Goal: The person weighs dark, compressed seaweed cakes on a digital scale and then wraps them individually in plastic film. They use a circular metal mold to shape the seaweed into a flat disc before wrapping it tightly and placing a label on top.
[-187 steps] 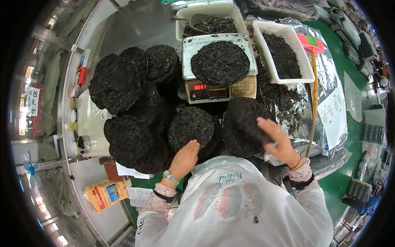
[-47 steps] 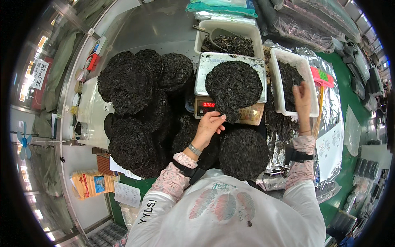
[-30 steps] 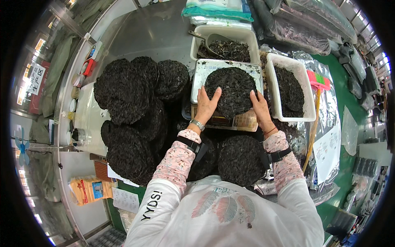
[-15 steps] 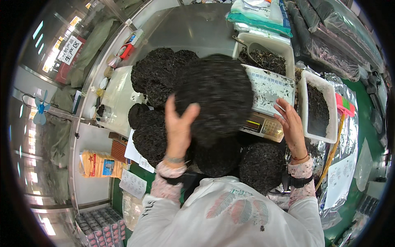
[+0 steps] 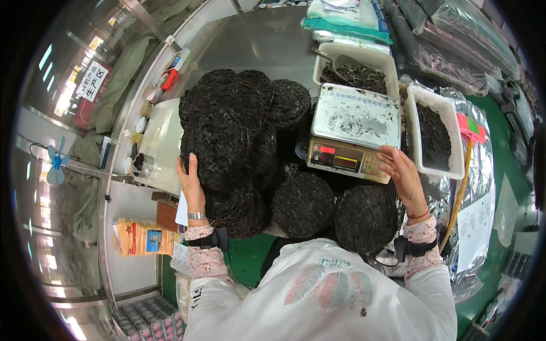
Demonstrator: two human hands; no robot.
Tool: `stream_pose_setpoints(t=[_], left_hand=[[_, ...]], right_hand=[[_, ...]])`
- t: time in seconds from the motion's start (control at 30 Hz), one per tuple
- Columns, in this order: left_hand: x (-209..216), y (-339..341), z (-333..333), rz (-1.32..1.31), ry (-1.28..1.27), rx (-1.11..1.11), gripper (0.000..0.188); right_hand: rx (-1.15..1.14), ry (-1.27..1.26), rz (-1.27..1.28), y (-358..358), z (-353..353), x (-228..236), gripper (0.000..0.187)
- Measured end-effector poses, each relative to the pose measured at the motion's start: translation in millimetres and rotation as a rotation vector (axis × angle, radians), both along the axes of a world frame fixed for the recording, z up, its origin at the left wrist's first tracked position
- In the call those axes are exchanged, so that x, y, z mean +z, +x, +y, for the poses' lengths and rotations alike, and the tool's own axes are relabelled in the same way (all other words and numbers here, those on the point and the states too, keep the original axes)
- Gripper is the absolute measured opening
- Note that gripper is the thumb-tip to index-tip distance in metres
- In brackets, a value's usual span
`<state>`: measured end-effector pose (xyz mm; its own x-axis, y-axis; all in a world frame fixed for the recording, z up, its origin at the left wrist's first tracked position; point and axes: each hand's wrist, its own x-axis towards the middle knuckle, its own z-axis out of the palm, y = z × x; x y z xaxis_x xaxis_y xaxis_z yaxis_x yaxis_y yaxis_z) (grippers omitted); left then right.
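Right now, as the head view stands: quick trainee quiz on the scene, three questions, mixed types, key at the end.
1. Short answer: what tool lies in the white tub just beyond the scale?

2. Multiple choice: which hand is nearer the big group of dark discs on the left?
A) left
B) right
C) both equally

3. True or false: a dark disc is lying on the scale's pan.

Key
1. A scoop, on the loose dark material.
2. A: the left hand is at their edge; the right hand is by the scale's keypad side.
3. False: the pan holds only scattered dark crumbs.
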<state>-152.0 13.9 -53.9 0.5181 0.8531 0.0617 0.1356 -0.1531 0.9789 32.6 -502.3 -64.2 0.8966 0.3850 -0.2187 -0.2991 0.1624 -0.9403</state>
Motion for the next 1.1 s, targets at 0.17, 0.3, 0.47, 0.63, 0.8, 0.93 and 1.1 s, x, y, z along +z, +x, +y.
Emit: stream_pose_setpoints(t=[0.17,0.3,0.47,0.63,0.8,0.93,1.1], left_hand=[[16,-8,-18,0.133,0.286,0.079,0.091],[26,-27,-103,-0.143,0.678,-0.169,0.051],[-77,-35,-210,0.382,0.823,-1.267,0.094],[-142,-35,-216,0.584,0.949,-1.334,0.109],[-133,-33,-211,0.53,0.929,-1.359,0.095],[-124,-35,-220,0.517,1.058,-1.337,0.071],[-71,-19,-194,0.119,0.98,-1.029,0.046]], right_hand=[[-0.019,-0.057,0.012,-31,-16,-9,0.047],[0.181,-0.637,-0.597,-90,-27,-15,0.065],[0.747,-1.175,-0.847,-163,-32,-33,0.119],[0.704,-1.253,-0.893,-164,-36,-49,0.119],[0.706,-1.166,-0.846,-155,-46,-45,0.118],[0.696,-1.086,-0.845,-150,-50,-44,0.118],[0.707,-1.079,-0.862,-149,-56,-48,0.112]])
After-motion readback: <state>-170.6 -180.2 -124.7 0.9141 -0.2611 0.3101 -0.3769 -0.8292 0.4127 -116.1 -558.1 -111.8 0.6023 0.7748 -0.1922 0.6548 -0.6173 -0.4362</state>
